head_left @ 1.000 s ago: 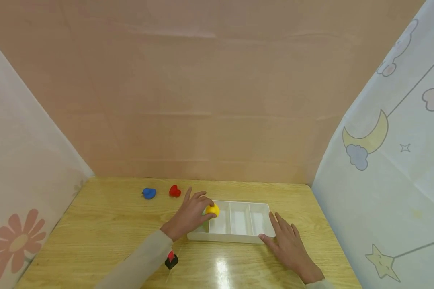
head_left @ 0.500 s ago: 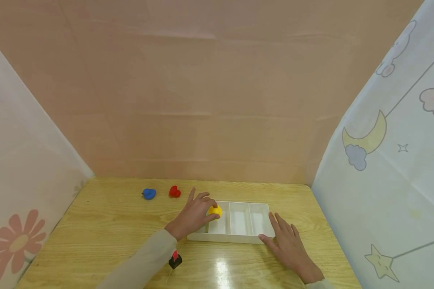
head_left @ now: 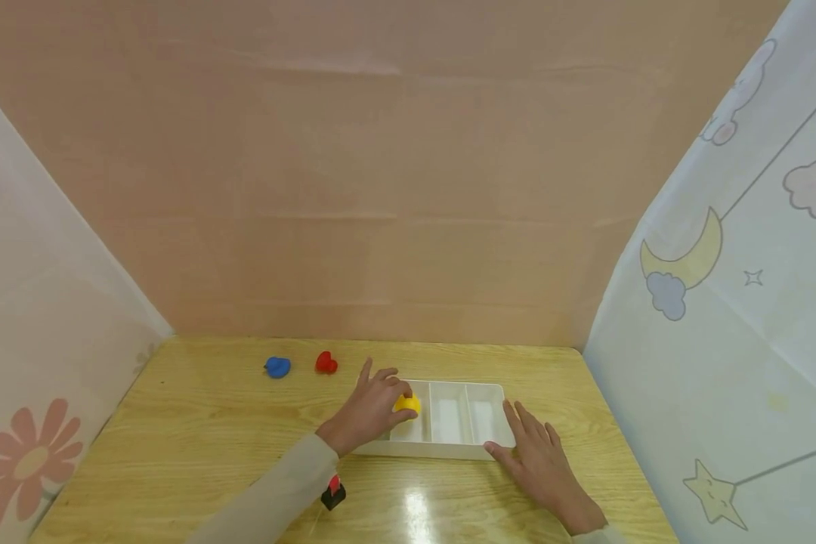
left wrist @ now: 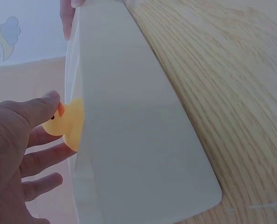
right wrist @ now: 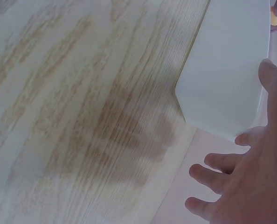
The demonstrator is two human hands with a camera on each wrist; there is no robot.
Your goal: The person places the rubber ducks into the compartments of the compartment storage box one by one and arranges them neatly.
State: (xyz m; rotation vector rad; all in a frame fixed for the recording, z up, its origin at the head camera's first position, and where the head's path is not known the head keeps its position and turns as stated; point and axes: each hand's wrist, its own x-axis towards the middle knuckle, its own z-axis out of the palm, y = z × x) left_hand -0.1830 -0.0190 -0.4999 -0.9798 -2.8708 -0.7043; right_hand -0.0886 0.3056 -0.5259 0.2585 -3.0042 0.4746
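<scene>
In the head view my left hand (head_left: 369, 412) pinches a yellow rubber duck (head_left: 408, 404) by its head, over the second compartment from the left of a white divided tray (head_left: 421, 449). From the left wrist, the duck (left wrist: 73, 123) sits between thumb and fingers, its lower body hidden behind the tray wall (left wrist: 129, 112). My right hand (head_left: 542, 462) rests at the tray's right end, fingers fairly straight, thumb at the front rim and index fingertip against the end wall. The leftmost compartment is mostly hidden by my left hand.
On the wooden table (head_left: 197, 438), a blue rubber duck (head_left: 278, 368) and a red rubber duck (head_left: 326, 363) lie at the back left. A small black-and-red item (head_left: 334, 493) shows beside the left sleeve. Cloth walls enclose the back and sides.
My left hand has shifted slightly right and down with the yellow duck, from near the first divider into the second compartment. The right hand stays put on the tray.
</scene>
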